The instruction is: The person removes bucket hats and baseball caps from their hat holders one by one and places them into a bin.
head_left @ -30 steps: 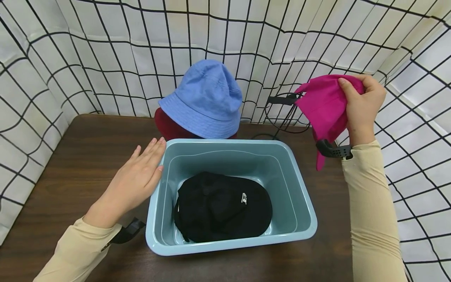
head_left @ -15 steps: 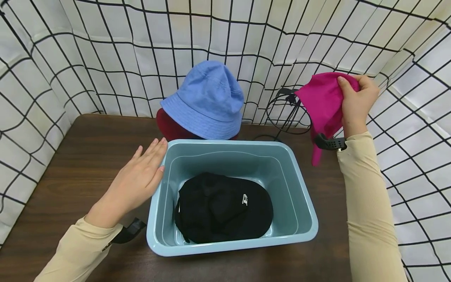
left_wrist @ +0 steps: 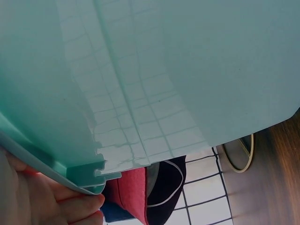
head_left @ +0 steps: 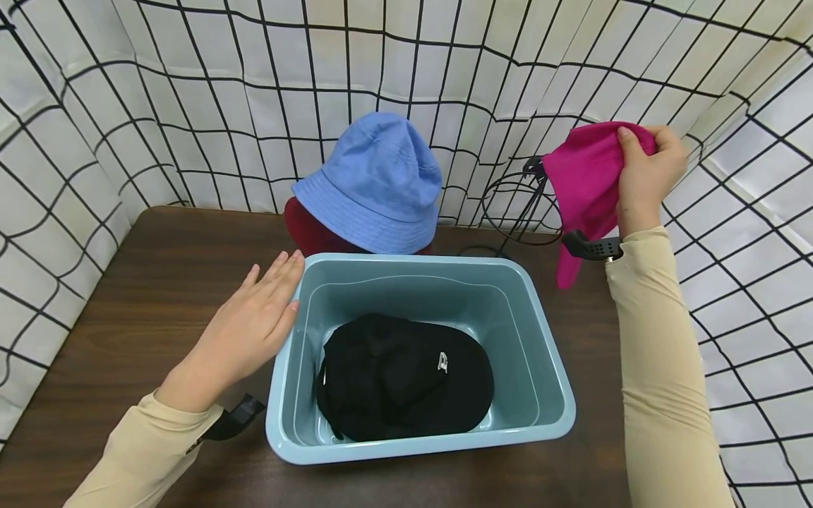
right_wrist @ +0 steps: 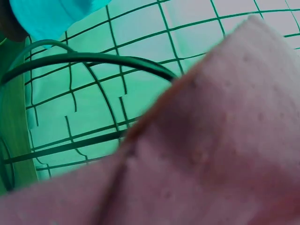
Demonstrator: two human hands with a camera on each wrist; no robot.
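Note:
My right hand (head_left: 651, 169) pinches a bright pink fabric hat (head_left: 587, 176) between thumb and fingers, raised at the back right. A narrow part of the hat hangs down, and its cloth (right_wrist: 211, 154) covers much of the right wrist view. With fingers straight, my left hand (head_left: 244, 324) lies along the left rim of a light blue plastic basin (head_left: 422, 455). In the left wrist view the fingertips (left_wrist: 84, 206) are at the rim's underside. Inside the basin sits a black cap (head_left: 400, 381) with a small white emblem.
A light blue bucket hat (head_left: 381, 176) rests on a dark red hat (head_left: 308, 229) behind the basin. Black cables (head_left: 517, 204) hang at the back right. Black wire grid panels (head_left: 222, 106) over white sheeting surround the brown wooden table (head_left: 184, 275).
My right hand has shifted slightly left and up with the pink hat. The left hand keeps its place at the basin rim.

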